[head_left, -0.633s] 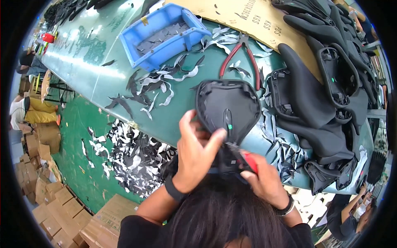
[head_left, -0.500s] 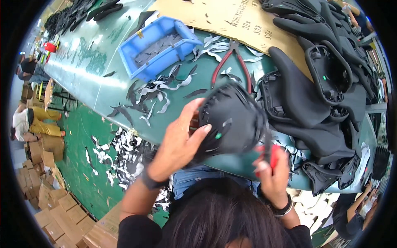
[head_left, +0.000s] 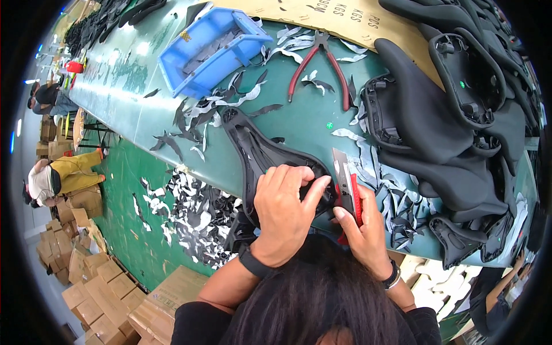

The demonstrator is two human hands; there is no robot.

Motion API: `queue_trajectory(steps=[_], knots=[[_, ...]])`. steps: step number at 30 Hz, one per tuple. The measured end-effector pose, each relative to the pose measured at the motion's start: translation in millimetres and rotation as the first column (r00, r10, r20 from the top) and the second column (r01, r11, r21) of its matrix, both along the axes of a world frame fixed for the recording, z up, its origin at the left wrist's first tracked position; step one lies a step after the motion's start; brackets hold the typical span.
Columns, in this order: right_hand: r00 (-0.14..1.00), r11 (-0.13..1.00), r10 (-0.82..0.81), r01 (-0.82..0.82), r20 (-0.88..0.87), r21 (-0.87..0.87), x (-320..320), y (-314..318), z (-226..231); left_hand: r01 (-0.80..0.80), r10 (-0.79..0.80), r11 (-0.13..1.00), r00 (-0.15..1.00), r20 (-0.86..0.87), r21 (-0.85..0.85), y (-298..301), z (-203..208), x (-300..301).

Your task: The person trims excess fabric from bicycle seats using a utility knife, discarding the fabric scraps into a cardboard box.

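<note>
A black saddle (head_left: 261, 138) lies at the table's near edge with its hollow underside up, narrow nose pointing away. My left hand (head_left: 284, 201) is closed over its wide end, fingers bent and thumb at the rim, covering part of it. My right hand (head_left: 365, 230) grips a red utility knife (head_left: 352, 192) beside that wide end. The knife's blade is out and points away from me; whether it touches the saddle I cannot tell. Red-handled pliers (head_left: 346, 86) lie spread on the table beyond, with black and white trimmed strips (head_left: 241, 95) scattered to their left.
A blue bin (head_left: 178, 75) with dark scraps stands at the far left of the green table (head_left: 138, 115). More black saddles (head_left: 425, 126) are piled on the right, by a cardboard sheet (head_left: 322, 14). Strips cover the floor (head_left: 201, 224) on the left, near stacked cartons (head_left: 103, 293). Other people are farther off.
The saddle has gone from raised and blurred to resting with its underside up and nose away. My left hand has moved right and nearer me; the knife has shifted slightly left.
</note>
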State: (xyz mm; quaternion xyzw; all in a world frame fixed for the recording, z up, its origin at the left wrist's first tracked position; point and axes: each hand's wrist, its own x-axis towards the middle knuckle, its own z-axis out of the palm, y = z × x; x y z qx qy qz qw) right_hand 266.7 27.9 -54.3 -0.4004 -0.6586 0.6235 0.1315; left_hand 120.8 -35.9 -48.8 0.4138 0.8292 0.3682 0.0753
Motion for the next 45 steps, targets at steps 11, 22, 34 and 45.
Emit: queue_trajectory(steps=[11,22,34,45], knots=[[0.923,0.588,0.309,-0.376,0.231,0.716,7.5,34.8,24.2,0.003,-0.036,0.988,0.976,0.213,0.152,-15.0,-8.9,-7.9],[0.773,0.564,0.334,-0.622,0.539,0.543,23.4,21.1,26.0,0.133,-0.212,0.959,0.923,0.321,0.25,-18.3,-12.2,-24.4],[0.977,0.829,0.046,-0.154,0.208,0.538,37.0,-32.5,9.5,-0.039,-0.425,0.857,0.512,0.746,0.515,-13.2,17.5,-48.2],[0.997,0.963,0.067,-0.072,0.03,0.26,28.6,-8.0,18.0,0.437,-0.362,0.855,0.888,0.283,-0.279,-26.8,32.4,-116.9]])
